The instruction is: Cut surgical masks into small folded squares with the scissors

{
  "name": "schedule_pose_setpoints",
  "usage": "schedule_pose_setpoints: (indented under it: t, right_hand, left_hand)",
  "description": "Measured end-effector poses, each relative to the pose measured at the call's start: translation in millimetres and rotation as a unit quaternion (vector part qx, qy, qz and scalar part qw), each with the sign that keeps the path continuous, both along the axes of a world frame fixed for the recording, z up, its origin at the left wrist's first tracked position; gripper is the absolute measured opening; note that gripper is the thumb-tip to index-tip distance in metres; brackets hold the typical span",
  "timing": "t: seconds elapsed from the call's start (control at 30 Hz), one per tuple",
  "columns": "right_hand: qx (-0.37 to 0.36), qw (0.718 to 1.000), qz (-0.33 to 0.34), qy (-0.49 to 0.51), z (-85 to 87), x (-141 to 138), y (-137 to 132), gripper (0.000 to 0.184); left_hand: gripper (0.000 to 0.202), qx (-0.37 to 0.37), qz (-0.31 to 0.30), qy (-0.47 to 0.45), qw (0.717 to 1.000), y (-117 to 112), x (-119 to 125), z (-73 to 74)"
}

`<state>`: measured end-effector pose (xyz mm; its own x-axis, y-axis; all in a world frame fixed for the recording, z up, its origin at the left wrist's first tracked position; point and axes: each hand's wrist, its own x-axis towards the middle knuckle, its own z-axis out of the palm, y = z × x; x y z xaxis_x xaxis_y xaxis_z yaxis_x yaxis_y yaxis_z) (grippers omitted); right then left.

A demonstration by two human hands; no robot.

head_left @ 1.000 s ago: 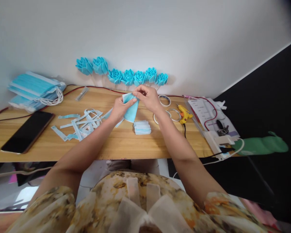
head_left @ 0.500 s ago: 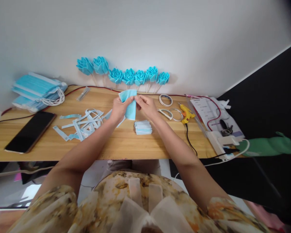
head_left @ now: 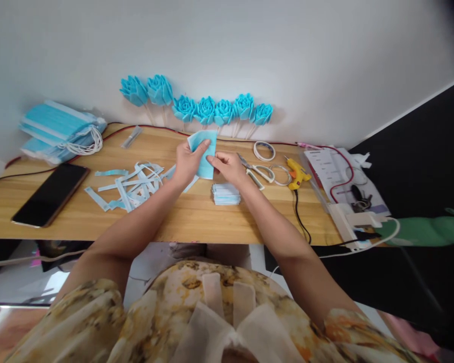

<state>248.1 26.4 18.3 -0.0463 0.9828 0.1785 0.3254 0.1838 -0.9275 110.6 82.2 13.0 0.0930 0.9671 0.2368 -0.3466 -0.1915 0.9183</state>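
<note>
A light blue piece of face-mask fabric [head_left: 207, 164] is held upright above the table between my two hands. My left hand [head_left: 186, 160] is closed on its left side, the thumb lying across the front. At the right edge, my right hand [head_left: 229, 165] pinches the fabric between thumb and fingers. Just below sits a small stack of cut, pale blue fabric pieces [head_left: 226, 194]. Loose cut strips and white ear loops [head_left: 139, 184] lie in a heap left of my left hand. Scissors with white handles [head_left: 267, 173] rest beyond my right wrist, partly hidden by it.
Several blue fabric flowers on sticks [head_left: 206, 110] lean along the wall. Packed masks [head_left: 55, 123] and a phone [head_left: 51, 196] lie at left. At right are a tape roll [head_left: 265, 151], a yellow glue gun [head_left: 298, 174], papers [head_left: 321, 169], keys [head_left: 361, 201] and a power strip [head_left: 342, 227].
My right hand has moved down along the fabric's right edge, while my left hand keeps its hold. More of the scissors shows now. The whole view has shifted slightly.
</note>
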Motion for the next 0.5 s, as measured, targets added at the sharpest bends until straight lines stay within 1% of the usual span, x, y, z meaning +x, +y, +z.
schedule_pose_setpoints:
  t: [0.1,0.2,0.37,0.43,0.5]
  right_hand:
    - [-0.03,0.998,0.045,0.012,-0.4,-2.2,-2.3,0.056]
    - [-0.059,0.994,0.088,0.01,0.5,-5.1,-4.4,0.052]
    - [-0.066,0.992,0.107,-0.012,3.9,0.1,-5.3,0.05]
    - [-0.071,0.99,0.119,-0.019,3.2,6.2,-3.2,0.051]
    - [-0.064,0.991,0.117,-0.003,1.4,12.0,0.1,0.052]
  left_hand:
    - [0.048,0.001,0.029,0.003,1.0,6.0,-3.5,2.4]
    - [0.049,-0.013,0.047,0.004,0.999,9.0,-7.1,7.4]
    - [0.046,-0.035,0.06,-0.01,0.998,9.6,-8.1,9.5]
    - [0.044,-0.04,0.058,-0.015,0.997,9.2,-6.8,8.4]
    - [0.042,-0.04,0.048,-0.023,0.998,7.9,-5.1,7.1]
